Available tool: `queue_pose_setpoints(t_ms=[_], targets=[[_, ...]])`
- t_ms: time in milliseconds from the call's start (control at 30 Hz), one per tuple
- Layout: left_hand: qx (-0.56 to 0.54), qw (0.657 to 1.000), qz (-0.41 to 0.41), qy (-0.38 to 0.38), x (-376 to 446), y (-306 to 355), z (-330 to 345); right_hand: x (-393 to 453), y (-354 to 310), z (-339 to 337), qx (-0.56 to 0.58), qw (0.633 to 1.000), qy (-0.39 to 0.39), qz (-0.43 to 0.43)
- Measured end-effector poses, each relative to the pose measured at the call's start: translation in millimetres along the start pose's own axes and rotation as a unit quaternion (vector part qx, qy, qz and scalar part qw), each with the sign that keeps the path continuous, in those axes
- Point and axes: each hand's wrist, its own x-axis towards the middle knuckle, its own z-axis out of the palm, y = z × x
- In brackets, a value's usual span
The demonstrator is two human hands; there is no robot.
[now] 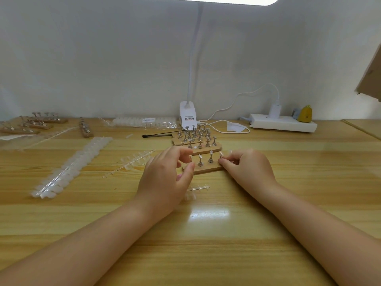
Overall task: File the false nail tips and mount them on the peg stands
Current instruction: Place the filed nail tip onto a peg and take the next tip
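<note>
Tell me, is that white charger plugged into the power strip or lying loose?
Plugged in. The white charger stands upright in the power strip, with its cable looping away toward the lamp base.

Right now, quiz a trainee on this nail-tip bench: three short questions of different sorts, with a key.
1. True or false: the nearest peg stand lies between the left hand and the right hand.
2. Which lies nearer the person: A, the short sprue piece; B, the power strip?
3. Fill in: the desk lamp base stands against the back ____ of the table.

Key: 1 true; 2 A; 3 edge.
</note>
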Motion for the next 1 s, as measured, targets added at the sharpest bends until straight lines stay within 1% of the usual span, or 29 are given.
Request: queue_pose_setpoints(t_ms=[100,167,267,333,400,500,600,700,800,867,1000], targets=[[0.008,1.0,-0.01,-0.01,0.4,-0.2,-0.9,-0.9,-0.7,-0.2,-0.021,1.0,0.008,-0.008],[0.034,0.999,0.001,-0.012,0.3,0.1,-1.9,-2.5,-1.4,-1.1,-0.021,1.0,0.015,-0.015],[0.127,0.99,0.046,-0.046,-0.8,2.3,-5.5,-7.3,-4.3,-2.8,-0.009,0.999,0.028,-0.018],[0.204,0.971,0.085,-0.087,-1.3,3.5,-7.7,-10.2,-6.5,-3.8,-0.005,0.999,0.034,-0.021],[0.249,0.954,0.132,-0.105,-1.2,3.2,-8.9,-12.3,-9.0,-4.9,-0.006,0.999,0.034,-0.03],[0.259,0.94,0.195,-0.106,0.0,-0.2,-9.8,-15.4,-13.7,-6.5,0.006,0.998,0.036,-0.047],[0.228,0.943,0.223,-0.09,0.8,-3.7,-8.6,-19.5,-17.2,-7.1,0.048,0.993,0.028,-0.107],[0.194,0.953,0.219,-0.081,1.5,-5.3,-5.6,-23.9,-20.1,-7.2,0.079,0.98,-0.032,-0.183],[0.194,0.957,0.199,-0.083,2.5,-6.5,-5.0,-26.7,-21.8,-5.8,0.091,0.965,-0.089,-0.228],[0.202,0.959,0.184,-0.077,3.1,-6.7,-6.0,-28.0,-22.5,-4.6,0.087,0.96,-0.098,-0.246],[0.205,0.964,0.149,-0.077,4.3,-8.4,-5.6,-27.3,-21.9,-1.9,0.079,0.959,-0.102,-0.252]])
